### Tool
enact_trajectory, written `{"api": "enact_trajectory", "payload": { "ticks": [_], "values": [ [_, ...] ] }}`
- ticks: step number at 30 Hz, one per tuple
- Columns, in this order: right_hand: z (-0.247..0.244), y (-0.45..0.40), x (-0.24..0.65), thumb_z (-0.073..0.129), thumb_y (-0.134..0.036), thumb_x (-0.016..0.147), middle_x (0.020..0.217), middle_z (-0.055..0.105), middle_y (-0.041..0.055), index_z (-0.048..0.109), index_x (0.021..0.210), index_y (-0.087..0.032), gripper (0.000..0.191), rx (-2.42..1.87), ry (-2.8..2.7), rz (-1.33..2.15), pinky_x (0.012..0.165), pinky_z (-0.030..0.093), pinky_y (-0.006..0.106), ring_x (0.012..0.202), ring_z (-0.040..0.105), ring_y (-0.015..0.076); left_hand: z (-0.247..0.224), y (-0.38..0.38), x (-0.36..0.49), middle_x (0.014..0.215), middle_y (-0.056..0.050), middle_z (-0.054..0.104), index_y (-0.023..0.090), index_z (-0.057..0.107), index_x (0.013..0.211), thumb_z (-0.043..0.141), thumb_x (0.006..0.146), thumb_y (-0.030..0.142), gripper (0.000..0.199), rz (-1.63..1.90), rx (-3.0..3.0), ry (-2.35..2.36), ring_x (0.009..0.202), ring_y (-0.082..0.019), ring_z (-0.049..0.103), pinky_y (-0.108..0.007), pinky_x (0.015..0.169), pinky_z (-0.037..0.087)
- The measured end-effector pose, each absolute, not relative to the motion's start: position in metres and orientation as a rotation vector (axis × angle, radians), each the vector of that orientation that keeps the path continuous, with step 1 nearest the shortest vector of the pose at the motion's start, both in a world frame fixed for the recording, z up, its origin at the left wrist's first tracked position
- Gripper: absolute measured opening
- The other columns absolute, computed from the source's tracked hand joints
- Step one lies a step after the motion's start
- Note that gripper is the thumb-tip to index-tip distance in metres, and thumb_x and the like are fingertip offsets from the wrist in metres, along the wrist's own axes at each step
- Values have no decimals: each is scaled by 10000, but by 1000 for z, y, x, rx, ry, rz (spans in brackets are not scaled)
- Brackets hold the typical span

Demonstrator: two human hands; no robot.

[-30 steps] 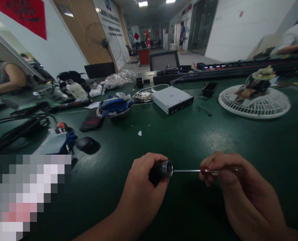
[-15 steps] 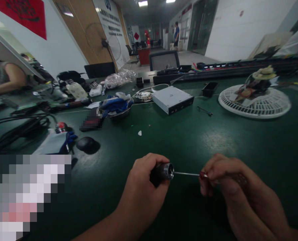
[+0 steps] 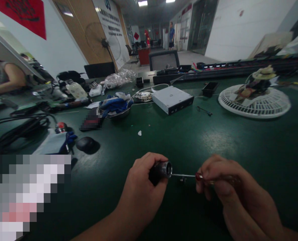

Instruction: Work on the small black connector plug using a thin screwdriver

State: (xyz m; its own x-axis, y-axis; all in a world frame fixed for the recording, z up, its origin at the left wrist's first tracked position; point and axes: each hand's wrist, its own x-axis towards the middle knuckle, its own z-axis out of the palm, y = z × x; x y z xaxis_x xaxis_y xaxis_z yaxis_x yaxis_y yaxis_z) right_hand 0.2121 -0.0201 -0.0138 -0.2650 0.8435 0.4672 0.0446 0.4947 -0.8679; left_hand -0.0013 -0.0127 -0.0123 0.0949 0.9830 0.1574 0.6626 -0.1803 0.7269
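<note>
Head view: left hand [image 3: 145, 179] curls closed round a dark cylinder [image 3: 162, 169]; right hand [image 3: 220, 177] grips a screwdriver [image 3: 198, 176], shaft tip by the cylinder's open end; small piece [image 3: 183, 179] just below shaft.

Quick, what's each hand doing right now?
Left hand: closed around a dark cylinder.
Right hand: closed on a screwdriver.

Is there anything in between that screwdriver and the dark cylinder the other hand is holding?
Nothing visible blocks the way. The screwdriver in the right hand reaches, in this view, the dark cylinder in the left hand. A small piece shows just below the screwdriver; whether they touch, I cannot tell.
</note>
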Motion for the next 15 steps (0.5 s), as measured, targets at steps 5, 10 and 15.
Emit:
{"api": "enact_trajectory", "payload": {
  "ticks": [5, 10, 15],
  "values": [
    [-14, -23, 213, 481, -166, 1014, 901, 589, 16, 595, 1100, -306, 200, -788, -1646, 924, 581, 512, 303, 718, 597, 161, -14, -13, -1, 949, -5, 695, 268, 639, 1000, 631, 805, 91, 264, 878, 1906, 1603, 873, -221, 652, -403, 774, 522],
    [-9, -22, 206, 712, -87, 861, 825, 607, -13, 583, 938, -290, 253, -917, -1447, 751, 586, 514, 276, 740, 627, 160, -16, -13, -2, 975, 8, 696, 291, 623, 1048, 637, 852, 147, 243, 898, 1855, 1619, 881, -212, 665, -398, 780, 536],
    [-8, -20, 206, 708, -118, 873, 804, 655, -8, 653, 940, -290, 192, -953, -1546, 681, 548, 515, 278, 698, 643, 160, -13, -13, -1, 950, -1, 704, 275, 635, 1033, 638, 852, 146, 222, 913, 1852, 1623, 857, -212, 671, -395, 767, 540]
  ]
}}
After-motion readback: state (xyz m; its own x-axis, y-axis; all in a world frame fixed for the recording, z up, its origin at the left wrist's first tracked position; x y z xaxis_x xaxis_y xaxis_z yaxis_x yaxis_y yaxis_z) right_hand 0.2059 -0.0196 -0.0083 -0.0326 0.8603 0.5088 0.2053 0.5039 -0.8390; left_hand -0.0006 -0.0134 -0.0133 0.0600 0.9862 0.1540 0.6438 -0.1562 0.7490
